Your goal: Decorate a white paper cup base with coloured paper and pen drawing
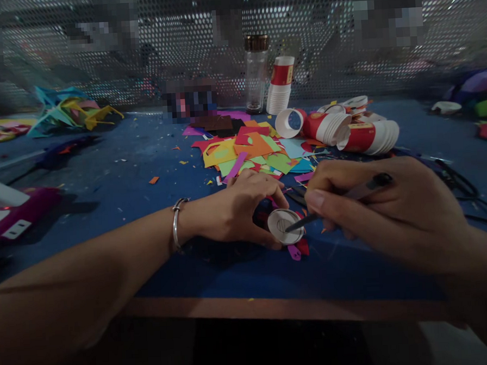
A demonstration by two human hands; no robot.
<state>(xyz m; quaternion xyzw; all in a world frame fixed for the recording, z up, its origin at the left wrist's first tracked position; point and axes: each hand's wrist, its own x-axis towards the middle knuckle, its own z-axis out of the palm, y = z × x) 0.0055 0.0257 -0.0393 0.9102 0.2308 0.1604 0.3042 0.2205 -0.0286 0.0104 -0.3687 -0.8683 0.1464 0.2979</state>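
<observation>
My left hand [245, 207], with a silver bracelet at the wrist, is closed around a small paper cup [276, 224]. The round white base of the cup faces me and bears a few dark drawn lines. Between the thumb and fingers of my right hand [375, 208] is a dark pen [311, 220], its tip touching that base. Purple and red paper pieces [298, 251] stick out beside and below the cup. Most of the cup's side is hidden behind my left fingers.
Coloured paper scraps [250, 149] are heaped beyond my hands. Behind stand a glass bottle [256, 75] and stacked paper cups [281, 85]; more cups [367, 137] lie on their sides. A purple power strip [20, 218] sits left, black cables [468, 192] right. A perforated metal screen [180, 60] closes the back.
</observation>
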